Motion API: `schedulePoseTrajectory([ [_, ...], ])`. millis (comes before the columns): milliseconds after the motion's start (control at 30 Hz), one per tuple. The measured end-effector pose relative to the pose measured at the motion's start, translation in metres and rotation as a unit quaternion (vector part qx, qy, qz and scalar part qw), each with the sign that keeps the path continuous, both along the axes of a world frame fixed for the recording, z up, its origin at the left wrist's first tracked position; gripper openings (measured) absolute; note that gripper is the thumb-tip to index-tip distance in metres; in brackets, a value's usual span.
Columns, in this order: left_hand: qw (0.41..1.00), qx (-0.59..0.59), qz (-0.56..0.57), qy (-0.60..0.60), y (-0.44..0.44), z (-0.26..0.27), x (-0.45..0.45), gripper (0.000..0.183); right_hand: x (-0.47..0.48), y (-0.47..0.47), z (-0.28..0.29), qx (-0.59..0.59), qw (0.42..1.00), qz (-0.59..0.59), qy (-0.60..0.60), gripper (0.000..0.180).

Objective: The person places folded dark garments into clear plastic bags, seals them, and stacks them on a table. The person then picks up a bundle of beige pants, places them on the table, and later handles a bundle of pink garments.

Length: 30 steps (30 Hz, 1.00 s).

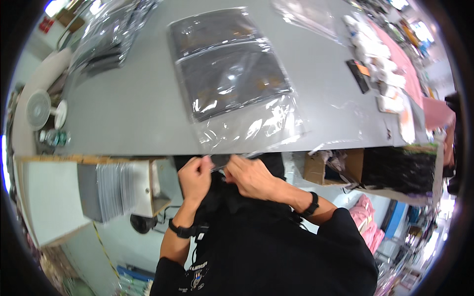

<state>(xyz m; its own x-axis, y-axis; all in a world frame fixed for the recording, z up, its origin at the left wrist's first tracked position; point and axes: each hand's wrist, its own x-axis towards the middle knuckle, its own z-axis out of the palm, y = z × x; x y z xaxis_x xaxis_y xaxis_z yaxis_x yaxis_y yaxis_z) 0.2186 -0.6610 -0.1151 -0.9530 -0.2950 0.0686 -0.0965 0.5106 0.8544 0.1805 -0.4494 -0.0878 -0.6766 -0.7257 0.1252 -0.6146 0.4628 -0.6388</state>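
Note:
Both hands are at the near edge of a grey table (122, 111). My left hand (194, 179) is curled, its thumb and fingers at the end of a clear plastic bag (255, 122). My right hand (251, 177) is bent over the same end, a little to the right, and fingers of both hands pinch the plastic. Inside the bag lies flat, folded dark grey material (233, 77), beyond the hands. A second dark grey packet (214, 31) in clear plastic lies at its far end; whether the two are separate cannot be told. The fingertips are blurred.
Plastic-wrapped dark packets (111, 40) lie at the back left, clear bags (311, 18) at the back right. A black object (357, 76) lies beside white bundles (389, 81). A small fan (39, 110) stands left. Below the table are a shelf of grey packets (111, 192) and a cardboard box (351, 166).

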Motion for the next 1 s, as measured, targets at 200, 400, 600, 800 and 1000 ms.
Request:
schedulePoseTrajectory([
  [200, 0.971, 0.236, 0.01, -0.032, -0.052, -0.008, 0.023, 0.038, -0.007, 0.276, 0.034, 0.601, 0.739, -0.295, -0.072, 0.024],
  [400, 0.964, -0.179, -0.048, 0.188, -0.076, -0.004, 0.014, 0.033, -0.026, 0.334, 0.052, 0.348, 0.74, -0.51, 0.266, 0.048],
  [600, 0.908, -0.302, -0.229, 0.181, -0.087, 0.014, -0.03, 0.046, -0.094, 0.172, 0.021, 0.187, 0.946, -0.037, 0.262, 0.063],
  [800, 0.936, -0.201, -0.215, 0.192, -0.092, 0.018, -0.039, 0.023, -0.116, 0.146, 0.025, 0.114, 0.971, 0.03, 0.21, 0.052],
  [1000, 0.987, -0.065, -0.058, 0.137, -0.094, 0.019, -0.056, 0.028, -0.117, 0.141, -0.006, -0.286, 0.89, -0.28, -0.219, 0.031],
])
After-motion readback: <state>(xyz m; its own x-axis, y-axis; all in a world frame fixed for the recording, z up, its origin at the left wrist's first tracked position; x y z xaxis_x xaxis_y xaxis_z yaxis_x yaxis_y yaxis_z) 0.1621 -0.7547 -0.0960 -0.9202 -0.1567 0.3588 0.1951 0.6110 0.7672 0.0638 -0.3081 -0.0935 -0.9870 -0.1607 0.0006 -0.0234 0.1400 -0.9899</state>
